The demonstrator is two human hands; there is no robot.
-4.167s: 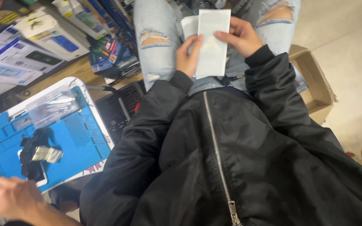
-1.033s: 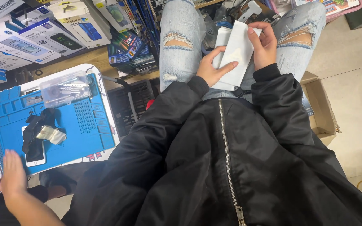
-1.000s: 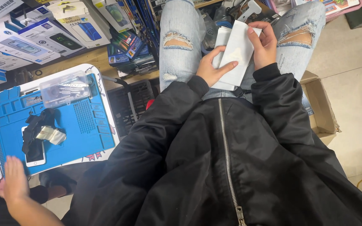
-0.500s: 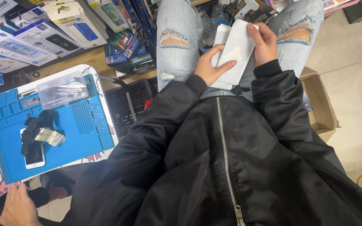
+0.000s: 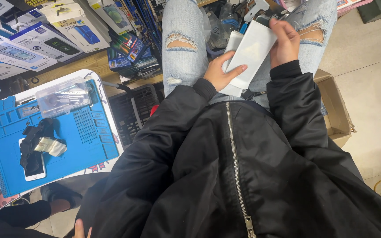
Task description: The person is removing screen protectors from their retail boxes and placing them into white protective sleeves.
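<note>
On my lap, between torn light-blue jeans, I hold a stack of white flat packets (image 5: 251, 53). My left hand (image 5: 220, 71) grips the lower end of the stack, thumb on top. My right hand (image 5: 284, 40) pinches the top packet at its far edge and tilts it to the right. Black jacket sleeves cover both arms.
A blue work mat (image 5: 67, 136) on a white tray lies at the left, carrying a phone (image 5: 34, 165) with black cloth and a clear plastic case (image 5: 62, 96). Boxed phone accessories (image 5: 45, 42) crowd the far left. An open cardboard box (image 5: 334, 110) stands at the right. Another person's fingertips (image 5: 81, 229) show at the bottom.
My right hand has lifted the top packet's far end and swung it rightward. The other person's hand has drawn back from the blue mat to the bottom edge.
</note>
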